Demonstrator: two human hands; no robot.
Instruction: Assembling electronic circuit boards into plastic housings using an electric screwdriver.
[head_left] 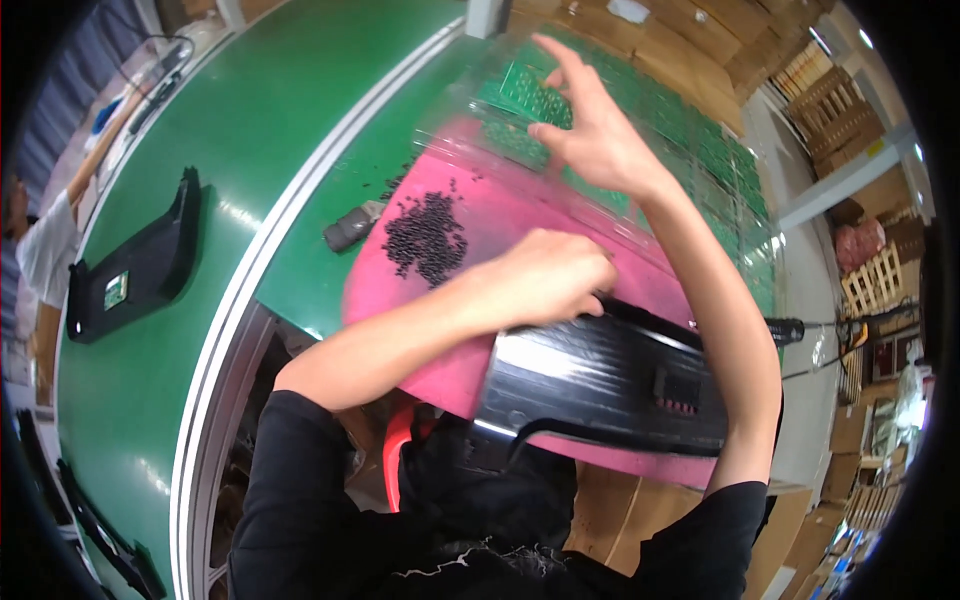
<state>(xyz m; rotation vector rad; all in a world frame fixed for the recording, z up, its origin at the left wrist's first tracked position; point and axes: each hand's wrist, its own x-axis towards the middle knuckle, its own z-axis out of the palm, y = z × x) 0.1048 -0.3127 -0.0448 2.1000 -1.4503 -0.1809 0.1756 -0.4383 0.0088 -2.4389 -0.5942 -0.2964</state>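
A long black plastic housing (600,375) lies on the pink mat (440,362) in front of me, with a small grid-like slot near its right end. Curled over its far left corner, my left hand (555,275) is closed on the edge; its fingertips are partly hidden. My right hand (598,125) reaches farther out, thumb and fingers apart, with nothing visible between them. Beneath and beside it are green circuit boards (530,95) in clear plastic trays (450,147). A heap of small black screw-like pieces (425,238) is spread on the mat left of my left hand.
A dark grey roll-like object (348,230) lies left of the heap. Beyond a metal rail (262,235), another black housing (140,265) with a small board rests on a green surface (250,100). Another person's arm (95,155) shows at far left. A black tool (785,331) is at right.
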